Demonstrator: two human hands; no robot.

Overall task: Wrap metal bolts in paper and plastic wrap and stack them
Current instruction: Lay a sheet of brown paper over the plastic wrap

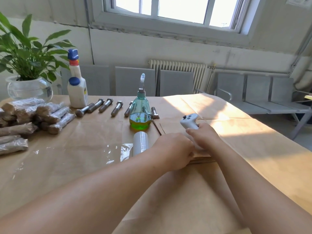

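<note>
Several bare metal bolts (117, 108) lie in a row at the back of the paper-covered table (84, 166). A pile of wrapped bolts (25, 119) sits at the far left. A roll of plastic wrap (141, 142) stands in the middle, its loose end (118, 152) spread to the left. Right of the roll lies a stack of brown paper sheets (202, 158). Over that stack, my right hand (205, 135) grips the handle of a white controller (189, 121). My left hand (173, 149) has curled fingers touching the right hand; its fingertips are hidden.
A bottle of green liquid (140, 112) stands just behind the roll. A white bottle with blue caps (77, 88) and a plant in a glass bowl (28, 89) stand at the back left. Grey metal seats (253, 92) stand beyond the table's right edge.
</note>
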